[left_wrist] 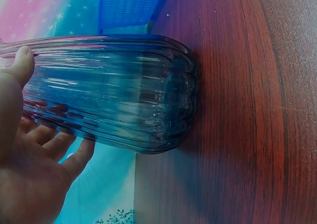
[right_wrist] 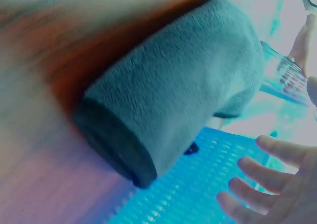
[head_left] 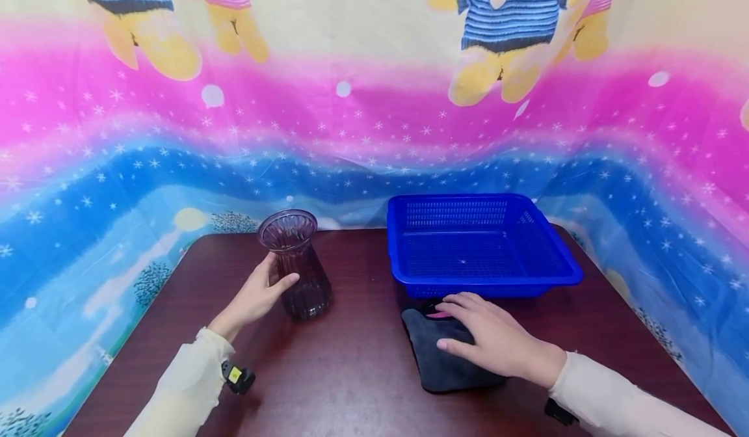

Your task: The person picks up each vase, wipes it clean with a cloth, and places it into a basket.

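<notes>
A purple-tinted, fluted glass vase (head_left: 307, 287) with a flared rim stands upright on the left side of the table. My left hand (head_left: 254, 294) holds it at the narrow middle; in the left wrist view, thumb and fingers lie on opposite sides of the ribbed glass (left_wrist: 114, 92). On the right, a dark soft fabric pouch (head_left: 445, 365) lies on the table, with a bit of pink showing at its far end. Over it is my right hand (head_left: 497, 343). The right wrist view shows that hand's fingers (right_wrist: 270, 177) extended and spread beside the fuzzy pouch (right_wrist: 173, 80).
A blue plastic basket (head_left: 486, 290) with perforated walls stands at the back right, just beyond the pouch. The dark reddish wood table (head_left: 351, 372) meets a hanging cloth (head_left: 351, 131) printed with bears and snowflakes along its back and sides.
</notes>
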`<state>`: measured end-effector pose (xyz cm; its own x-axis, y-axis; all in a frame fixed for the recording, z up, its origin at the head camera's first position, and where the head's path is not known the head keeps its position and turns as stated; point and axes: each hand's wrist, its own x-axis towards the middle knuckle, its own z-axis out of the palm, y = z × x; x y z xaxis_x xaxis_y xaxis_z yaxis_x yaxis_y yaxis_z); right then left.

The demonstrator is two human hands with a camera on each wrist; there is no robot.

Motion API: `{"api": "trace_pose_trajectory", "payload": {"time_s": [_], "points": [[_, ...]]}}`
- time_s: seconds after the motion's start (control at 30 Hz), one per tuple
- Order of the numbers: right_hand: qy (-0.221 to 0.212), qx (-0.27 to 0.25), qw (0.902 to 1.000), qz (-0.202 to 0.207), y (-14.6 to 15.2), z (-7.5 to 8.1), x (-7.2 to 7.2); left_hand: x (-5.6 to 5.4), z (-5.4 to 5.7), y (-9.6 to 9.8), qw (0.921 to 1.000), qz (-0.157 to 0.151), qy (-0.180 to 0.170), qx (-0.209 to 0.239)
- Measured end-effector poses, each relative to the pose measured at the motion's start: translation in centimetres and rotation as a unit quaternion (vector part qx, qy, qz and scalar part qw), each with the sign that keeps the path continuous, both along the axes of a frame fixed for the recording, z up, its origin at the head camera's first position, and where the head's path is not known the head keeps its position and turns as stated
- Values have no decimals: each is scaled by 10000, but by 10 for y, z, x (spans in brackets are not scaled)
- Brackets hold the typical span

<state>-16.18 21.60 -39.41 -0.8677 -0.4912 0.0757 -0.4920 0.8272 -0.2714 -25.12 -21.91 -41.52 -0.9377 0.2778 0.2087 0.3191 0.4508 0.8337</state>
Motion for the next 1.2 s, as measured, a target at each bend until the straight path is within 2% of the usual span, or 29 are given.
{"api": "trace_pose_trajectory", "payload": {"time_s": [0.2, 0.33, 0.53, 0.73, 1.0, 1.2], "points": [[871, -330, 9956, -136, 8, 11, -6, -1, -1, 0, 10000, 36, 4, -4], [1158, -576, 9913, -240, 17, 17, -11, -1, -1, 0, 10000, 29, 28, 34], [1203, -857, 9881, -432, 33, 21, -22, -1, -1, -1, 10000, 55, 3, 12], [1313, -899, 9858, -543, 51, 17, -34, -1, 0, 0, 10000, 13, 28, 43], [832, -683, 9902, -884, 70, 6, -44, 0, -1, 0, 10000, 50, -72, 0], [733, -584, 9907, -987, 82, -3, -48, 0, -1, 0, 9999, 83, -135, -21]]}}
